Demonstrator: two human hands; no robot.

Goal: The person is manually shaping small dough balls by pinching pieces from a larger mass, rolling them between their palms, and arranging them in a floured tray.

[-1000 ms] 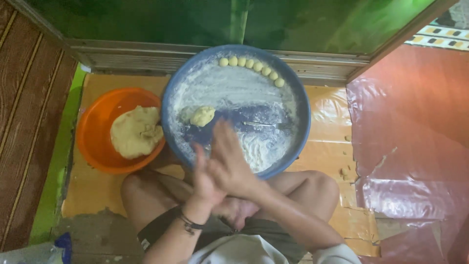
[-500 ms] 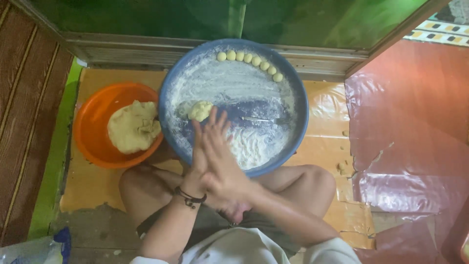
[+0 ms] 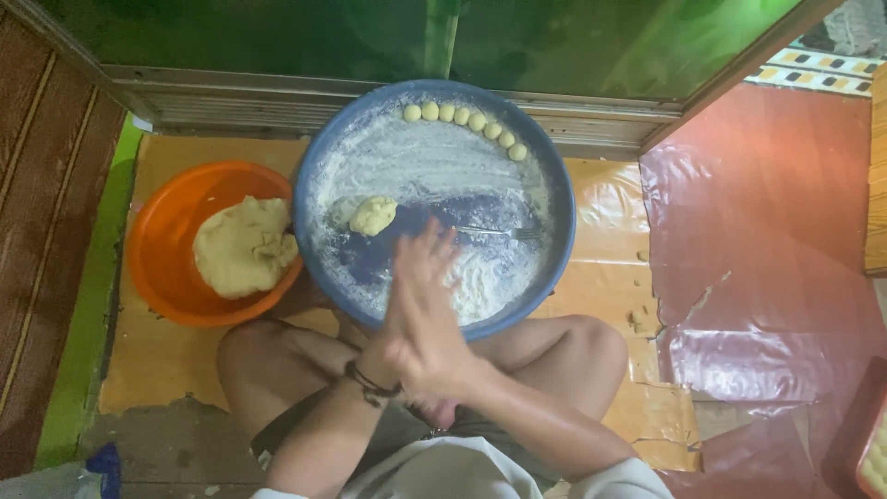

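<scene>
The right hand (image 3: 427, 319) lies flat over the left hand (image 3: 393, 346), palms pressed together above the near rim of the blue tray (image 3: 554, 185). Over the last second the top hand has slid forward and back across the lower one, which reads as rolling a bit of dough between the palms. Whatever sits between them is hidden, so I cannot tell what they hold; the fingers are stretched out, not curled.

Just beyond the fingertips a small dough lump (image 3: 373, 215) rests on the floured tray, and a fork (image 3: 504, 231) lies to its right. A row of dough balls (image 3: 467, 121) lines the far rim. The orange bowl (image 3: 157, 231), touching the tray's left side, holds the big dough mass (image 3: 242, 247).
</scene>
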